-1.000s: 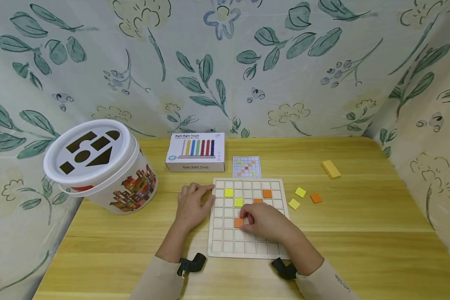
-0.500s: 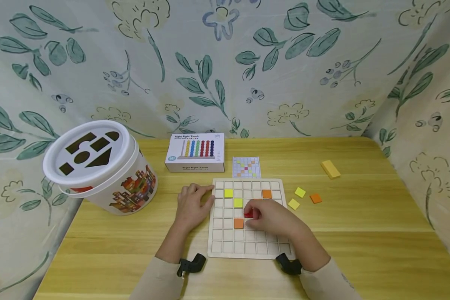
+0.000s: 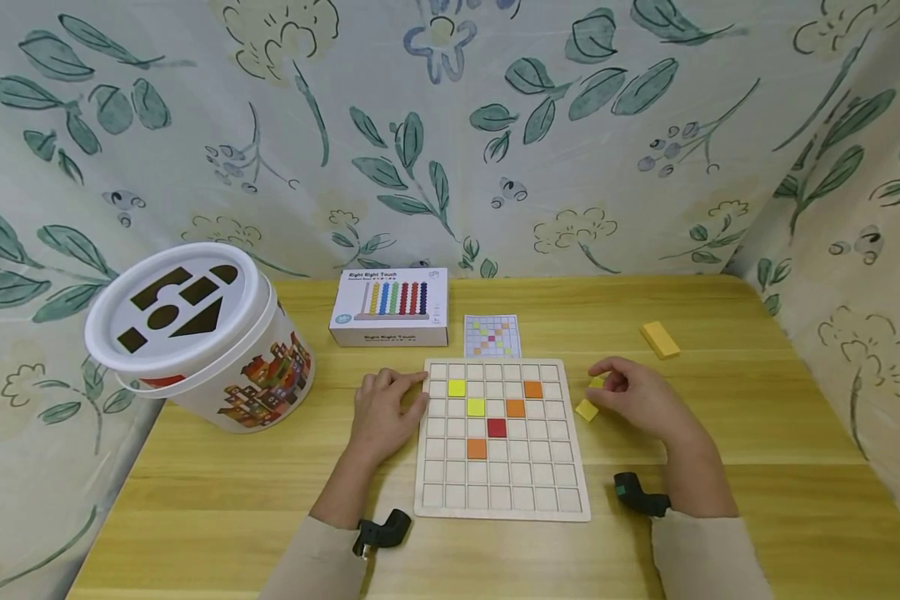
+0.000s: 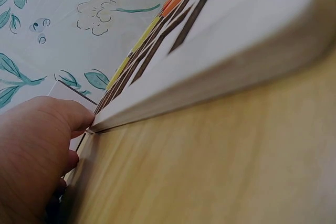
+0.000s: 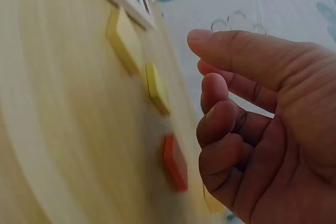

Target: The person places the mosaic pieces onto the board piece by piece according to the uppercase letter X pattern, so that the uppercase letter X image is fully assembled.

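A wooden grid board (image 3: pixel 521 475) lies flat, bearing a red square tile (image 3: pixel 497 428), two yellow tiles and three orange tiles in separate cells. At its left edge, my left hand (image 3: pixel 384 417) rests on the table, thumb and forefinger touching the rim. My right hand (image 3: pixel 637 400) hovers right of the board, fingers loosely bent and thumb apart, holding nothing. Below it lie a near yellow tile (image 3: pixel 587 411) and a far yellow tile (image 5: pixel 158 90). An orange tile (image 5: pixel 176 163) shows in the right wrist view; the hand hides it in the head view.
Behind the board lies a printed pattern card (image 3: pixel 492 335). A white box (image 3: pixel 390 308) stands back left, beside a lidded bucket (image 3: pixel 270 367) with shaped holes. A yellow block (image 3: pixel 659 340) lies at the back right. Floral cloth (image 3: pixel 450 167) hangs behind the table.
My right hand has let go of the red tile, which lies in a cell near the board's middle. It has moved right to the loose tiles. My left hand has stayed put.
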The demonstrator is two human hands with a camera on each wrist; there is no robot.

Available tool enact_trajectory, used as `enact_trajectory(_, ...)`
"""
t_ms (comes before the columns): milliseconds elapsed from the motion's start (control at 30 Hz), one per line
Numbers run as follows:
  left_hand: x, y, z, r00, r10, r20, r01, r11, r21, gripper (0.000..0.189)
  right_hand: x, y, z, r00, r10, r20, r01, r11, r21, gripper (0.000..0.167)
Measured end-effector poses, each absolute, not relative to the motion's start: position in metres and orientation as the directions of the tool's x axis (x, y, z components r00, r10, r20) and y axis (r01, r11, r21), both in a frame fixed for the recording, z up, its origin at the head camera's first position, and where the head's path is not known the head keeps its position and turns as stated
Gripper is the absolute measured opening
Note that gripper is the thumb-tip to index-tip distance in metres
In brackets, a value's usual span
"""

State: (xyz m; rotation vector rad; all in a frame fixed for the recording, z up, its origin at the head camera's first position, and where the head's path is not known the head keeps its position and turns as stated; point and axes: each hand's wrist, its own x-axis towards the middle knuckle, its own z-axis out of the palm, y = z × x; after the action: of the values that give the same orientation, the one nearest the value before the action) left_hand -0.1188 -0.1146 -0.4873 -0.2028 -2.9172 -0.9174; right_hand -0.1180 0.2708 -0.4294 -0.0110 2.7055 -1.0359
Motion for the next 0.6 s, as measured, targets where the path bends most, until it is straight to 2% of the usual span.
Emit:
enact_trajectory(267,-0.118,-0.115,-0.487,-0.986,0.101,0.136,0.161,0.81,0.564,0.037,-0.118,0.297,-0.439,-0.96,-0.013,-0.279,0.175,0.753,-0.635,0.045)
enact_trajectory(600,-0.117,-0.114,-0.488,-0.984,0.102,0.143,0.165,0.811,0.561,0.037,-0.121,0.288,-0.444,-0.961,0.012,-0.277,0.183,0.778,-0.601,0.041)
